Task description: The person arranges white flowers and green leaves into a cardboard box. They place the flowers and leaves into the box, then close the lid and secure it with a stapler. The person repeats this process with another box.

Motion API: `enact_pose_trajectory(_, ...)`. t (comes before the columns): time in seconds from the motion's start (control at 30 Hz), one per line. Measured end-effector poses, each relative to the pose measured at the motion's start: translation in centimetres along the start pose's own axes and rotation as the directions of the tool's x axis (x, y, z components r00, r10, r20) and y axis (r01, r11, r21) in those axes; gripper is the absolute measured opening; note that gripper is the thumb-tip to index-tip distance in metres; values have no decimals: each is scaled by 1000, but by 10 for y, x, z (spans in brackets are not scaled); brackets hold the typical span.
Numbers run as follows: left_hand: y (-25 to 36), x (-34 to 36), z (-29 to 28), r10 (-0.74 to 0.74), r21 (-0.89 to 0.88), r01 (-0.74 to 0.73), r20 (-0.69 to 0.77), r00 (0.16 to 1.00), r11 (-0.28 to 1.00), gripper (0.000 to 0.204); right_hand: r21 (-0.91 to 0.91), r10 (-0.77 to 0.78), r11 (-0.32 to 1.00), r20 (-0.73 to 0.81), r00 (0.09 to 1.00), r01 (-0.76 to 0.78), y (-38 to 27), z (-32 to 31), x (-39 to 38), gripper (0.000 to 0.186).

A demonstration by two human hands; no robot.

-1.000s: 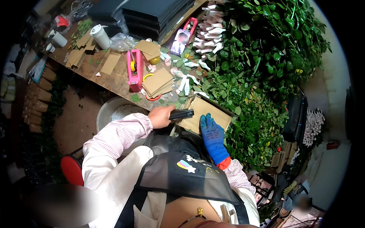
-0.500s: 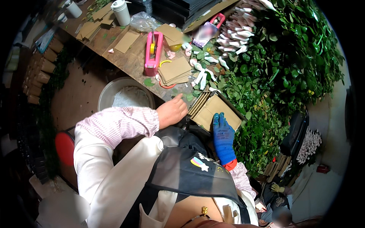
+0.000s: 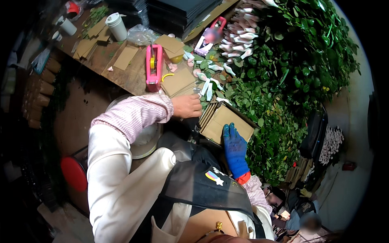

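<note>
My left hand [image 3: 187, 106] is bare, with curled fingers at the table's front edge, just left of an open box; what they hold, if anything, is hidden. My right hand [image 3: 235, 143], in a blue knitted glove, lies with straight fingers on brown cardboard [image 3: 225, 119] in that box, which has several upright layers at its left side. Above my left hand are a stack of kraft cards [image 3: 178, 83], a pink tape dispenser [image 3: 154, 69] and white-wrapped pieces [image 3: 208, 90].
The wooden table [image 3: 97, 69] holds cups [image 3: 117, 28], black sheets [image 3: 174, 12] and wrapped bundles [image 3: 239, 34]. Leafy stems [image 3: 300, 60] pile along the right. A bucket [image 3: 144, 148] stands below; a red stool [image 3: 73, 172] is left. A person with a yellow glove [image 3: 306, 193] is lower right.
A second ago my left hand gripped a black stapler, which has dropped from sight; the hand has since moved up and right to the table's edge. My right hand stays on the cardboard.
</note>
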State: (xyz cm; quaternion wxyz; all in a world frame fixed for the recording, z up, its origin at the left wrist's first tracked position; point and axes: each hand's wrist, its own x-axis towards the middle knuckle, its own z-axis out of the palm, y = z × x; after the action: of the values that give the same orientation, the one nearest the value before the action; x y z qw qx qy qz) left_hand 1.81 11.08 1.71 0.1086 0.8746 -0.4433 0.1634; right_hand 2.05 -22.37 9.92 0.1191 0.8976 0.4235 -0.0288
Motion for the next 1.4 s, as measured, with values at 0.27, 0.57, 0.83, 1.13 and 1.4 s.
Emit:
enact_pose_trajectory(0.27,-13,-5,-6,77,-32,-76,27,997,997,10,40,42,998,41,998,-44,-2,0,-2,63)
enact_pose_trajectory(0.57,-42,27,25,-407,98,409,-33,913,907,13,0,53,999,43,998,-53,-3,-1,-1,56)
enact_pose_trajectory(0.83,-50,37,39,-529,71,530,262,807,845,11,143,58,989,-59,997,-49,1,-9,-5,54)
enact_pose_trajectory(1.13,58,27,-25,-849,-455,805,172,500,382,63,772,138,634,-154,978,32,-14,-59,-12,100)
enact_pose_trajectory(1.4,94,138,-76,-374,-495,428,210,903,756,99,877,300,475,-84,950,-73,13,-54,-51,97)
